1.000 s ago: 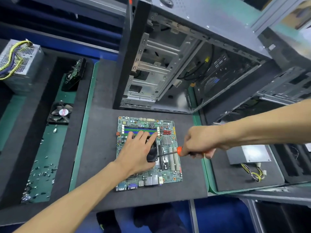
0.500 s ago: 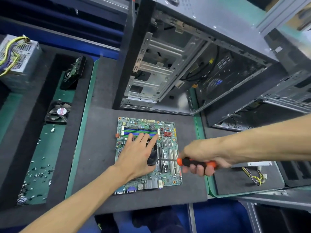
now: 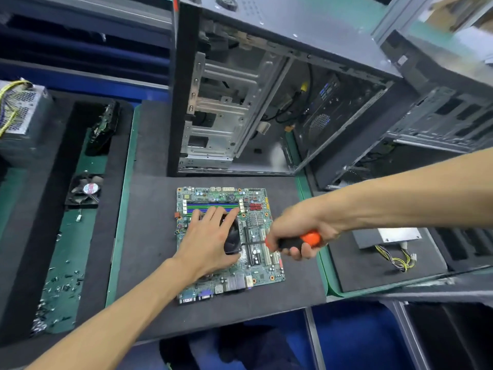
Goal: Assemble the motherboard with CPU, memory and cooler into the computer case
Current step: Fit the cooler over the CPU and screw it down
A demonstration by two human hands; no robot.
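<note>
While my left hand [image 3: 206, 244] lies flat with straight fingers on the cooler [image 3: 232, 237], pressing it onto the motherboard [image 3: 262, 273], my right hand [image 3: 298, 231] is wrapped around the orange-and-black screwdriver [image 3: 296, 242], shaft aimed left at the cooler's near edge. The board sits on the grey foam mat [image 3: 149, 236], just in front of the open computer case [image 3: 240, 102], which stands upright and holds no board yet.

Step in hand, as I judge it: fastening the cooler. To do it well: hold the cooler square under the palm, seat the tip fully before turning, tighten screws part-way in a diagonal order, and avoid slipping onto the slots [image 3: 266, 252] beside the shaft. The tip itself is blurred; I cannot tell whether it is seated.

Writing: the loose fan [image 3: 88, 189] at left has a round red-and-white sticker, unreadable. No brand legible on the board or case.
</note>
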